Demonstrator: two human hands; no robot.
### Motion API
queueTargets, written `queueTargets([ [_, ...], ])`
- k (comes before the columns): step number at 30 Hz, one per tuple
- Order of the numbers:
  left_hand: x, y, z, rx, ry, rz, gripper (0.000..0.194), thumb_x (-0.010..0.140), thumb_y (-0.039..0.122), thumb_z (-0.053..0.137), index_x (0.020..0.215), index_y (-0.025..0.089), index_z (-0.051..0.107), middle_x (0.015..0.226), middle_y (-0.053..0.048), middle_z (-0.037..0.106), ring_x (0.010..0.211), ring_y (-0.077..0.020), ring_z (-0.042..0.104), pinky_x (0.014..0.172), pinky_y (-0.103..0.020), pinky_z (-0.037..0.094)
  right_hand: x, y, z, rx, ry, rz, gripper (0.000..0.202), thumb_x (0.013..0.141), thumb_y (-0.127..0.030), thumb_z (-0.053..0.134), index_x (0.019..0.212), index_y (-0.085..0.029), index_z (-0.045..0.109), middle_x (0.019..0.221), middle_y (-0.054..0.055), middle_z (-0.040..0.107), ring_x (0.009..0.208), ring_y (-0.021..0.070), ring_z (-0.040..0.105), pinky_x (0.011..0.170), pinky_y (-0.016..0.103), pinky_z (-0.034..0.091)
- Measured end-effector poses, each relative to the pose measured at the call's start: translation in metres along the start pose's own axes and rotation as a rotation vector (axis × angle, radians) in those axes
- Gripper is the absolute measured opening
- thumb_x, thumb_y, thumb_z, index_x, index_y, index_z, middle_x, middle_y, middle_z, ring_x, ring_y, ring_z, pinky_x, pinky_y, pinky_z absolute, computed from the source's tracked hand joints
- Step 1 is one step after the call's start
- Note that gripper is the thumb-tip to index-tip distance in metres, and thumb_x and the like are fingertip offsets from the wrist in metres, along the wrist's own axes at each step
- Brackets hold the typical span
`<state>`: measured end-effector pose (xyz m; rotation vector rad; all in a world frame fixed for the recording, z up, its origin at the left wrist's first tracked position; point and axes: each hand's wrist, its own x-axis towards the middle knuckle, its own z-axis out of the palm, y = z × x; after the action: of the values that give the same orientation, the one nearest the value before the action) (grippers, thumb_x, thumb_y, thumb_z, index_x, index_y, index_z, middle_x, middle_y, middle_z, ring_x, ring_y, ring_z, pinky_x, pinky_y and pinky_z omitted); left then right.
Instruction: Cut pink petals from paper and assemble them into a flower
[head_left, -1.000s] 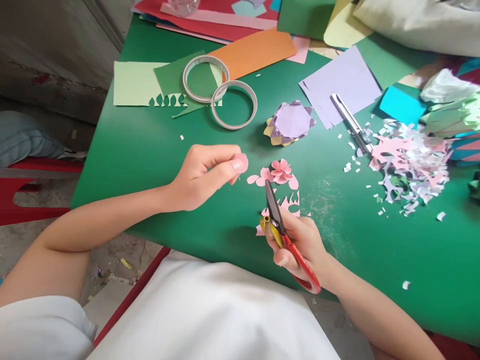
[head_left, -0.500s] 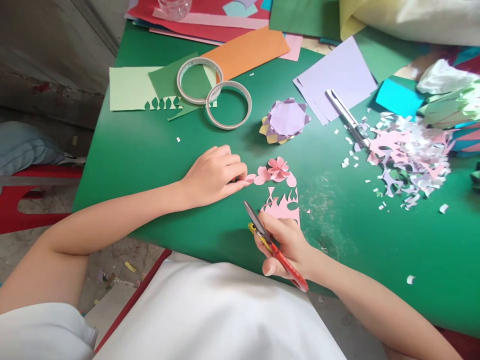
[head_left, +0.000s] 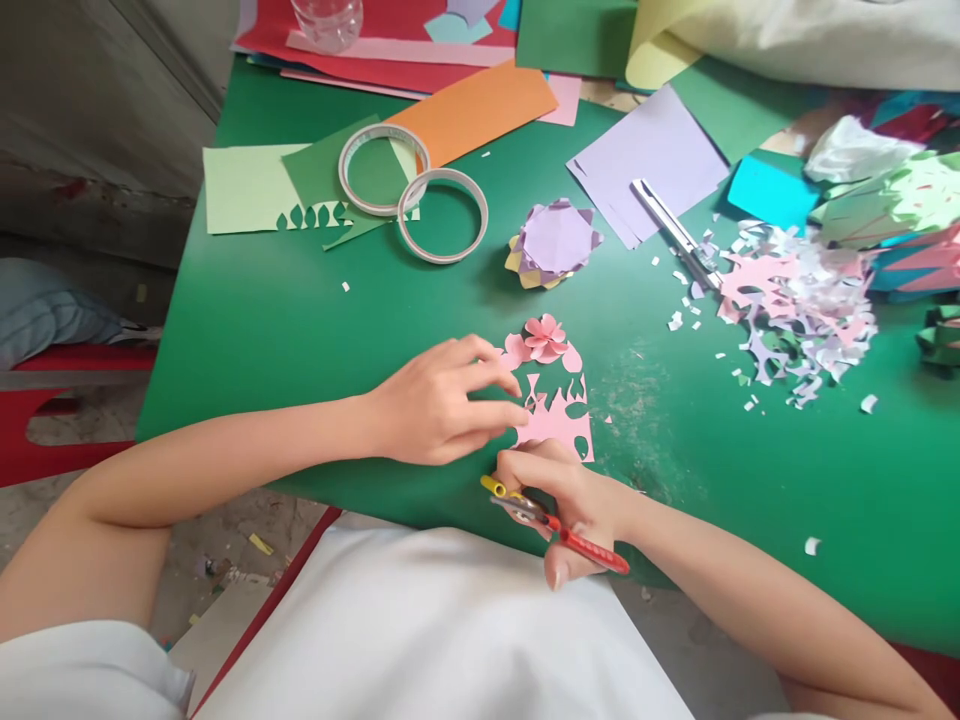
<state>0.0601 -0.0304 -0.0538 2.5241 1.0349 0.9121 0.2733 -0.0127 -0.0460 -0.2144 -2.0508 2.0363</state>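
Scissors (head_left: 553, 523) in right hand (head_left: 583, 500); table-edge (head_left: 457, 518) near

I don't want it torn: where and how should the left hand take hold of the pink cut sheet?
Probably by the solid body of the pink cut sheet, at its left edge, the left hand coming from the left to pinch it. The far edge is cut into thin points, openings break the right side, and the right hand, holding the scissors, covers part of the near edge.
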Motion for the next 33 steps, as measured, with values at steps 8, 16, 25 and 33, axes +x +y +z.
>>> queueTargets([
  [8, -0.006, 0.016, 0.009, 0.102, -0.105, 0.068, 0.017, 0.101, 0.02, 0.055, 0.108, 0.019, 0.071, 0.116, -0.004, 0.078, 0.112, -0.0196, 0.066, 0.088, -0.033, 0.044, 0.0, 0.006, 0.006, 0.062, -0.029, -0.079, 0.064, 0.084, -0.085, 0.048, 0.074, -0.025, 0.028, 0.058, -0.011, 0.022, 0.05, 0.0073, 0.015, 0.046, 0.027, 0.014],
  [16, 0.0, 0.013, 0.0, -0.25, 0.077, -0.015, 0.008, 0.097, 0.017, 0.061, 0.097, 0.015, 0.068, 0.094, -0.006, 0.08, 0.088, -0.0154, 0.075, 0.08, -0.025, 0.058, -0.004, -0.012, 0.005, 0.131, -0.009, -0.01, 0.061, 0.088, -0.081, 0.048, 0.072, -0.025, 0.031, 0.055, -0.01, 0.028, 0.048, 0.0069, 0.021, 0.044, 0.025, 0.018],
  [25, 0.011, 0.002, -0.023, -0.433, 0.234, -0.237, 0.017, 0.082, 0.002, 0.062, 0.08, 0.018, 0.067, 0.078, -0.002, 0.075, 0.074, -0.0116, 0.07, 0.069, -0.021, 0.056, -0.014, -0.04, -0.022, 0.024, 0.569, -0.05, 0.037, 0.094, -0.059, 0.063, 0.086, -0.026, 0.049, 0.049, -0.009, 0.045, 0.034, 0.0079, 0.037, 0.041, 0.026, 0.035],
  [33, 0.012, -0.002, -0.027, -0.539, 0.277, -0.428, 0.01, 0.08, 0.008, 0.066, 0.077, 0.018, 0.065, 0.079, -0.003, 0.07, 0.073, -0.0126, 0.066, 0.06, -0.023, 0.054, -0.005, -0.028, -0.037, -0.126, 0.869, 0.021, 0.031, 0.092, -0.045, 0.071, 0.087, -0.026, 0.047, 0.077, -0.001, 0.069, 0.05, 0.0103, 0.055, 0.042, 0.027, 0.04],
])
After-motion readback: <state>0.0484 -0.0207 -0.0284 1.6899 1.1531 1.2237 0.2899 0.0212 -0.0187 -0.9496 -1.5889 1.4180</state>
